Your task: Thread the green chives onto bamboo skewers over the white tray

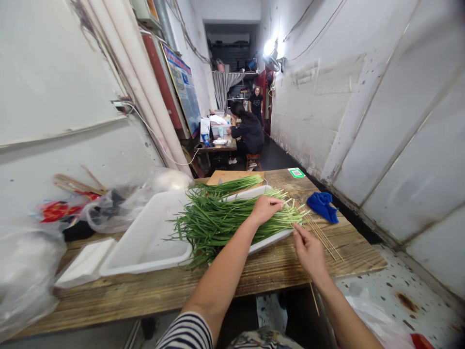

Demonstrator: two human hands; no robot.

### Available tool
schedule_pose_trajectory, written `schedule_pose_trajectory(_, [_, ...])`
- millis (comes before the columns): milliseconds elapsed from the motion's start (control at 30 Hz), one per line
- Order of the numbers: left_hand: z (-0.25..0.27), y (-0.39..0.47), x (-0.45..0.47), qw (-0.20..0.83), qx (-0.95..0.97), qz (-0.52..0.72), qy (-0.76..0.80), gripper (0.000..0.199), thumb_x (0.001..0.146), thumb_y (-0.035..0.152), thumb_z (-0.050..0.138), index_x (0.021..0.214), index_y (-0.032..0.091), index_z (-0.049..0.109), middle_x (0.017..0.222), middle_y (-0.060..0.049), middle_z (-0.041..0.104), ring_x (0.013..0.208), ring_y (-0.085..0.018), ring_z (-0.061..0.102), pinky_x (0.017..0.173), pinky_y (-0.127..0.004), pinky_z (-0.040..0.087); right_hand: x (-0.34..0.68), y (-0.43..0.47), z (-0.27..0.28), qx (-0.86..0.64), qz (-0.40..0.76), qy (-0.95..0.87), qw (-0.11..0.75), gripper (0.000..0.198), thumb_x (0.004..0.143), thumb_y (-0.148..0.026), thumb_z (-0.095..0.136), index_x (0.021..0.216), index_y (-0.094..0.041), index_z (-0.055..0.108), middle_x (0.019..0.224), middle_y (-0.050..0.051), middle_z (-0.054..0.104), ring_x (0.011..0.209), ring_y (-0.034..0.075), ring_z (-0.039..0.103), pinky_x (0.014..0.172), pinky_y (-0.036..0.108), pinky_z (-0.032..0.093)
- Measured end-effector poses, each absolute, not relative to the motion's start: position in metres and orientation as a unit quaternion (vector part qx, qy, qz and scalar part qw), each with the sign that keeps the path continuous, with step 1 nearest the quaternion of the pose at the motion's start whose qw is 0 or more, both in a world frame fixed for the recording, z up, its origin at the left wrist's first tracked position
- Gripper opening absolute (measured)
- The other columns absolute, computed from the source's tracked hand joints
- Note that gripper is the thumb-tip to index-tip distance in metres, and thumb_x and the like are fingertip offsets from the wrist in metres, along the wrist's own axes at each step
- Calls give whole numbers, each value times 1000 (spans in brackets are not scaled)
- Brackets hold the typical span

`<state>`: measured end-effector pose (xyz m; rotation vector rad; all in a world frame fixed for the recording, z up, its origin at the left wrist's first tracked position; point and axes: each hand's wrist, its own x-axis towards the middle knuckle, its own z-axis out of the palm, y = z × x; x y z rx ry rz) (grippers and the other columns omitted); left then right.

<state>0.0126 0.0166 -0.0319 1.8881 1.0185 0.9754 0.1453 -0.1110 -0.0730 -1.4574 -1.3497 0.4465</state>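
Observation:
A thick pile of garlic chives (218, 220) lies across a white tray (271, 241), leaves to the left and pale stem ends to the right. Over those stem ends is my left hand (267, 208), its fingers closed in a pinch on the chives. Just below and right of it, my right hand (308, 249) grips a thin bamboo skewer (314, 298). One end of this skewer shows at the fingertips near the stems, and the other sticks out below the hand past the table edge. Several loose skewers (321, 235) lie on the table right of the pile.
Left of the pile stands a white plastic tray (145, 242). A blue cloth (322, 206) lies on the wooden table (348, 261) at right. Plastic bags (25, 276) crowd the left end. Behind the pile is a cutting board (236, 175). A seated person (250, 131) works farther back; another person stands beyond.

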Motion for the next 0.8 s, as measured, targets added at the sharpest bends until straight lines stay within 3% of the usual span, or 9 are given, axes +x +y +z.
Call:
schedule_pose_trajectory(533, [-29,15,10,364,766,365,384,23,75,24,60,90,12,73,94,-8,72,86,-18,67,79,-26,50,145,-110,-73,-610,188,-562,526,41,82,-33,47,110,-11,68,70,9,71,63,21,65,57,29,50])
schedule_pose_trajectory(800, [-19,7,3,308,866,300,253,20,78,24,59,90,15,73,91,-7,71,84,-16,63,79,-24,47,144,-101,-70,-616,153,-564,528,44,83,-32,44,110,-7,66,90,15,72,65,22,65,60,32,50])
